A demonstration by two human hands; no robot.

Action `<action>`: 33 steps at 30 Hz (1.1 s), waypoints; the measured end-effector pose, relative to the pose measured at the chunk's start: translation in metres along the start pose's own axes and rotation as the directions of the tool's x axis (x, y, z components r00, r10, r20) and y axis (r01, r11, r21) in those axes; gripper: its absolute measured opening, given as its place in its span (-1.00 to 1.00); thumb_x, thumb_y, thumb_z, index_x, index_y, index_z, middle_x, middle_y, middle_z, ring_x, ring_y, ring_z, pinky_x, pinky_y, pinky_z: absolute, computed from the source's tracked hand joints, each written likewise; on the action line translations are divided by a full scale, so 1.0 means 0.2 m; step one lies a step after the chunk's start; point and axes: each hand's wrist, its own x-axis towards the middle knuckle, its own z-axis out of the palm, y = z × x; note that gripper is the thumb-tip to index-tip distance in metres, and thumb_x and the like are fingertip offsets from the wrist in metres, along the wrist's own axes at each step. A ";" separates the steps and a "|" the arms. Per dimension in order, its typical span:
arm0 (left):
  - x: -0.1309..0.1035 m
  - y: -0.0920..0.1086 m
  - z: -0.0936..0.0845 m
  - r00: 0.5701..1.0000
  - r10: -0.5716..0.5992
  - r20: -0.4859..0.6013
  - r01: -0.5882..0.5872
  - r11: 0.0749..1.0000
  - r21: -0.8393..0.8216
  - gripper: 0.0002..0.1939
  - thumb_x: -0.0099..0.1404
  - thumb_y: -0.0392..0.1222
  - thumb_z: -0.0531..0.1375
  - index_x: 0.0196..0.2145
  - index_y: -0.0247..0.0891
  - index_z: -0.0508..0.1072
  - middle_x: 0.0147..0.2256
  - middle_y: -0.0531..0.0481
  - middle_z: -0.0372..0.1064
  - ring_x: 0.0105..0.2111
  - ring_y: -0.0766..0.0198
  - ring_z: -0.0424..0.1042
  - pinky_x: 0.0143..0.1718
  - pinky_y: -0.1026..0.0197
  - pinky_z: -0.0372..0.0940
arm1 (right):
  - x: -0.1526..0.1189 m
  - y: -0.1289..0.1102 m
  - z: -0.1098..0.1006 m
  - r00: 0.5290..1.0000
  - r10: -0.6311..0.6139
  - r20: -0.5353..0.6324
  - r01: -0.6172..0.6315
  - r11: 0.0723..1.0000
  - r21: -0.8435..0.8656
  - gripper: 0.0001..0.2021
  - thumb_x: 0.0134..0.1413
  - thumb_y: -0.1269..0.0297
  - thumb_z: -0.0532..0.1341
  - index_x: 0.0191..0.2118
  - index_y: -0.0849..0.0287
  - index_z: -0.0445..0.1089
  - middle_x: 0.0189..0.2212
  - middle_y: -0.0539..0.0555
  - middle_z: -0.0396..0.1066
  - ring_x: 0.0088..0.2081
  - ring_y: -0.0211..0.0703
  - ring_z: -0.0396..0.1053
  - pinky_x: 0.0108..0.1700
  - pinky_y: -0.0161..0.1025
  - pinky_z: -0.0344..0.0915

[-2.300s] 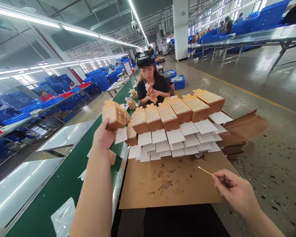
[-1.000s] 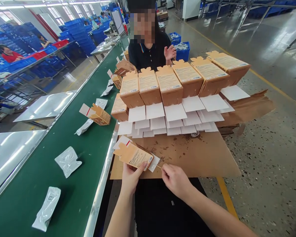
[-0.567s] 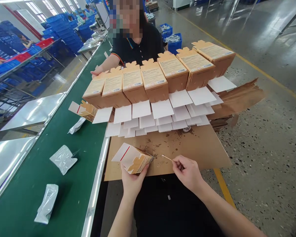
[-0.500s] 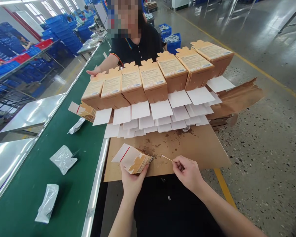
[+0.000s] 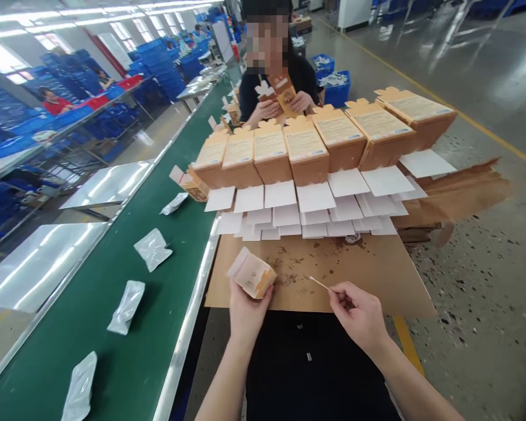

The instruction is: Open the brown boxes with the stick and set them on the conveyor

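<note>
My left hand (image 5: 251,307) is closed round the lower part of a small open carton (image 5: 251,273), brown outside and white within. The carton tilts so that its white inside partly faces me. A thin cotton swab (image 5: 319,284) is pinched in my right hand (image 5: 355,307), its white tip pointing left toward the carton but apart from it. Both hands are over the near edge of a stained brown cardboard sheet (image 5: 394,275). Beyond them stand stacked brown cartons (image 5: 305,149) with white flaps (image 5: 318,197) sticking out toward me.
On the left runs a green conveyor belt (image 5: 127,362) with several clear plastic packets (image 5: 127,307) and an open carton (image 5: 195,186). A co-worker (image 5: 307,76) across the stack holds a brown carton (image 5: 284,93). Torn brown paper (image 5: 460,184) juts out at the right.
The carton in my left hand has turned, showing more of its inside. The co-worker's hands now hold a carton. The view has shifted, and the packets lie farther along the belt.
</note>
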 end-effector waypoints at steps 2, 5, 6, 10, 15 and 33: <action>0.12 -0.05 -0.15 0.987 -0.045 -0.155 0.048 0.999 0.010 -0.10 -0.01 0.28 0.71 0.14 -0.03 0.47 0.06 -0.22 0.73 0.09 -0.40 0.78 0.15 -0.39 0.68 | 0.00 0.02 -0.05 1.000 0.006 -0.024 -0.007 1.000 -0.019 -0.68 0.50 0.06 0.39 -0.35 0.02 0.63 -0.57 -0.03 0.50 -0.58 -0.15 0.46 -0.46 -0.27 0.49; 0.36 -0.14 -0.44 0.921 -0.098 -0.377 0.056 0.991 -0.121 0.06 -0.15 0.29 0.77 0.15 0.00 0.36 0.19 -0.21 0.66 0.28 -0.41 0.70 0.40 -0.54 0.55 | 0.00 0.07 -0.10 0.999 0.012 -0.044 -0.014 0.999 -0.031 -0.68 0.47 0.01 0.41 -0.33 0.01 0.69 -0.57 -0.02 0.51 -0.59 -0.14 0.48 -0.46 -0.26 0.51; 0.43 -0.17 -0.53 0.900 -0.116 -0.420 0.050 0.985 -0.166 0.13 -0.25 0.27 0.80 0.15 0.00 0.34 0.22 -0.22 0.63 0.33 -0.42 0.66 0.46 -0.56 0.50 | 0.00 0.09 -0.11 0.999 0.020 -0.042 -0.021 0.999 -0.027 -0.67 0.47 -0.02 0.42 -0.33 0.01 0.70 -0.57 -0.02 0.52 -0.60 -0.13 0.47 -0.46 -0.26 0.51; 0.59 -0.26 -0.73 0.905 -0.203 -0.374 0.164 0.977 -0.134 0.24 -0.51 0.14 0.86 0.08 -0.05 0.38 0.11 -0.20 0.60 0.36 -0.55 0.62 0.53 -0.68 0.39 | 0.04 0.11 -0.11 0.999 0.031 -0.029 -0.030 0.999 0.009 -0.64 0.47 -0.07 0.42 -0.34 -0.01 0.70 -0.58 -0.01 0.52 -0.62 -0.13 0.44 -0.48 -0.23 0.49; 0.43 -0.27 -0.72 0.825 0.016 -0.565 -0.056 0.997 -0.052 0.24 -0.16 0.06 0.81 0.38 -0.09 0.37 0.38 -0.30 0.44 0.60 -0.42 0.38 0.71 -0.51 0.17 | 0.06 0.09 -0.12 0.996 0.015 -0.084 -0.015 1.000 -0.002 -0.64 0.45 -0.11 0.44 -0.35 -0.04 0.68 -0.57 -0.02 0.50 -0.61 -0.12 0.41 -0.50 -0.22 0.44; 1.33 1.11 -0.01 0.930 -0.149 0.337 0.311 0.808 -0.500 -0.54 0.35 0.02 0.59 0.12 -0.15 0.69 0.15 -0.26 0.80 0.24 -0.20 0.76 0.38 -0.21 0.61 | 0.08 0.05 -0.18 0.970 0.034 -0.242 -0.033 0.999 0.005 -0.52 0.38 -0.32 0.44 -0.42 -0.09 0.67 -0.61 0.04 0.44 -0.64 -0.01 0.38 -0.57 -0.10 0.46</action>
